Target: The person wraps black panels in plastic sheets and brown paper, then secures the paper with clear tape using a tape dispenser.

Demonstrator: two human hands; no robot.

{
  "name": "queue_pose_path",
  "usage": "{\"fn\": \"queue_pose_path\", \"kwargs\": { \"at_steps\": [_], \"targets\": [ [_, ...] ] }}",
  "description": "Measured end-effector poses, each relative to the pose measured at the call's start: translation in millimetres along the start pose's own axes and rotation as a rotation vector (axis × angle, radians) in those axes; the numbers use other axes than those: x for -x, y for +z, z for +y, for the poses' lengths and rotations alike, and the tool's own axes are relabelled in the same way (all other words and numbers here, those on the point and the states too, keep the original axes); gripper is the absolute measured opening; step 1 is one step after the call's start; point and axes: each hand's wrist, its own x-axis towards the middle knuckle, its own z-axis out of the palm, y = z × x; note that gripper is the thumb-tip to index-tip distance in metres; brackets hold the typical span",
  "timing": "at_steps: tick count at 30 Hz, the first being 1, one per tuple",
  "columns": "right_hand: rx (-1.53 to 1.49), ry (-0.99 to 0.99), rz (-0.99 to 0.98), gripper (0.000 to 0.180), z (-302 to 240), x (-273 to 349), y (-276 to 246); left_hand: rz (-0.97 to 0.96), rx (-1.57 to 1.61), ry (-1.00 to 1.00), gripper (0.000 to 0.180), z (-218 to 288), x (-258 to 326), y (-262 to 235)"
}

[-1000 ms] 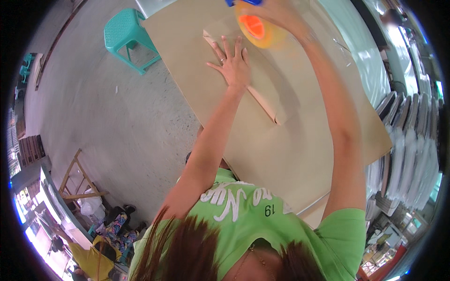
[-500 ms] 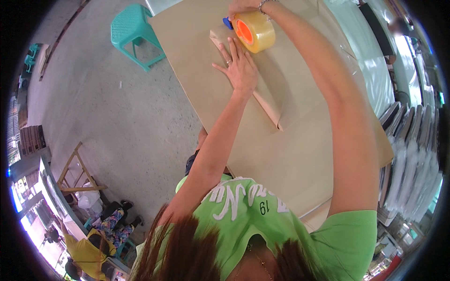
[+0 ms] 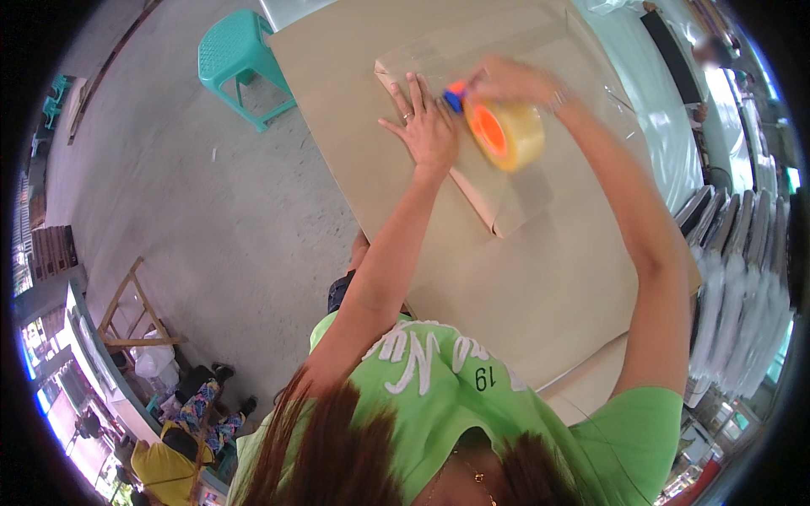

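My left hand (image 3: 428, 131) lies flat with fingers spread on a folded brown paper edge (image 3: 474, 201). That edge runs slantwise across a large brown sheet (image 3: 506, 295) covering the work surface. Just right of it, my right hand (image 3: 510, 82) grips a tape dispenser with a wide roll of yellowish clear tape (image 3: 527, 139), an orange core and a blue end. The dispenser's blue end is close to my left fingers. Motion blurs the right hand and the roll. Shiny clear film or tape shows on the brown paper around the folded edge.
A green plastic stool (image 3: 238, 55) stands on the concrete floor beyond the table's left edge. Clear-wrapped flat panels (image 3: 734, 287) stand in a row at the right. A wooden frame (image 3: 139, 312) and a person in yellow (image 3: 164, 472) are at lower left.
My right hand has brought the tape dispenser nearer to me and to the right, and my right elbow has bent. The left hand stays almost where it was.
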Motion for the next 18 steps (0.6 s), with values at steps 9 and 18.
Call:
{"fn": "queue_pose_path", "kwargs": {
  "at_steps": [9,18],
  "targets": [
    [-0.020,0.287,0.105,0.034,-8,158,70,0.225,0.269,0.019,0.056,1,32,21],
    [-0.061,0.178,0.273,0.032,10,184,97,-0.004,-0.135,0.384,0.050,34,86,13]
  ]
}}
